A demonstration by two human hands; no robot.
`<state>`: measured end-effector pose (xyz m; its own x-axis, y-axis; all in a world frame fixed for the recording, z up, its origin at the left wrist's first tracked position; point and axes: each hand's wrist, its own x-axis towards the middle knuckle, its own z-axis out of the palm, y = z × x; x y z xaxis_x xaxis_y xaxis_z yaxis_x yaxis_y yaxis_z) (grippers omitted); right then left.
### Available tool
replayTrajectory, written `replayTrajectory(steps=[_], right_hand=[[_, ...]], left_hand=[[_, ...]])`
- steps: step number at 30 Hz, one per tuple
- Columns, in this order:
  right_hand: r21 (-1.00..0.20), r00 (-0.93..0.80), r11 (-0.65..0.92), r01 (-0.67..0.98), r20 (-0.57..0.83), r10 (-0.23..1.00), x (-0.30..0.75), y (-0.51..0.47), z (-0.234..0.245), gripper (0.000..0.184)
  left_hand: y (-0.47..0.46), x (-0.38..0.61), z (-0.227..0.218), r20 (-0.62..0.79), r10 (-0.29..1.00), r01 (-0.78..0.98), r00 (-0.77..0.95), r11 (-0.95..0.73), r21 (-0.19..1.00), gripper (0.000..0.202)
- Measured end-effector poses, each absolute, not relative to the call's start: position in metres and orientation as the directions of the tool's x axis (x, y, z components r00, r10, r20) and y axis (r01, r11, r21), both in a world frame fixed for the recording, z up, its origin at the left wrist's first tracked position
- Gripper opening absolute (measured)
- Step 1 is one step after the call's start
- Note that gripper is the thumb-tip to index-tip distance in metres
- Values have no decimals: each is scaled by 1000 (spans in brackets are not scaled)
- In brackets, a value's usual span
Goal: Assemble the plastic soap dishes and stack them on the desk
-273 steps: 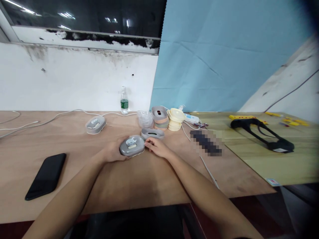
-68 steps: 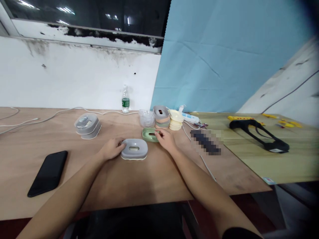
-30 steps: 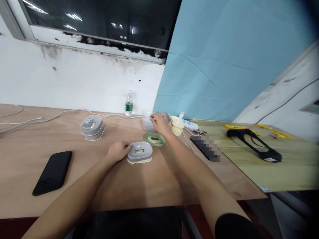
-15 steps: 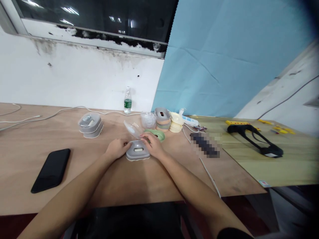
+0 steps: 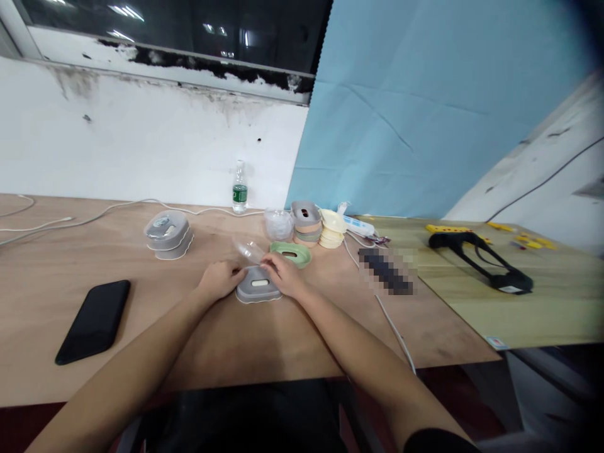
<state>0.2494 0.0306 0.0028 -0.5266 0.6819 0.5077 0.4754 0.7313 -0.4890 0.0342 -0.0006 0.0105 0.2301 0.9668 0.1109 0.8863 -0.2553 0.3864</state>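
Note:
A grey, rounded plastic tray (image 5: 258, 294) with a pale oblong slot in its middle lies flat on the table before me. My left hand (image 5: 221, 279) grips its left edge, the fingers curled and the thumb on the rim. Across from it, my right hand (image 5: 287, 275) has its fingers closed over the back right edge. Behind the tray a clear plastic cover (image 5: 250, 251) stands tilted up, close to my right fingertips; whether it is joined to the tray is hidden. Just beyond my right hand lies a green slotted tray (image 5: 298, 253).
Left are stacked grey boxes (image 5: 168, 236) and a black phone (image 5: 94, 322). Behind are a water bottle (image 5: 240, 194), clear covers (image 5: 278, 224), stacked coloured trays (image 5: 306, 215), cream pieces (image 5: 333, 229) and a power strip (image 5: 359, 225). A black strap frame (image 5: 509, 280) lies right.
The clear cover has tipped lower behind the grey tray. Both hands keep nearly the same places on the tray, and the whole view has shifted slightly.

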Motion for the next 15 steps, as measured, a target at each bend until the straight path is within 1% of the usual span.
replayTrajectory(steps=[5,10,13,15], right_hand=[[-478,-521,741,472,527,671,249,29,3,18],[-538,-435,736,411,595,677,250,27,3,18],[-593,-360,719,363,623,695,252,26,2,25],[-671,-309,676,305,601,737,253,23,2,29]], left_hand=[[1,34,8,121,971,867,208,-240,436,39],[6,27,2,126,982,836,139,-185,517,44],[8,20,2,212,976,793,40,-160,588,49],[7,16,6,331,944,749,1,-220,625,57]])
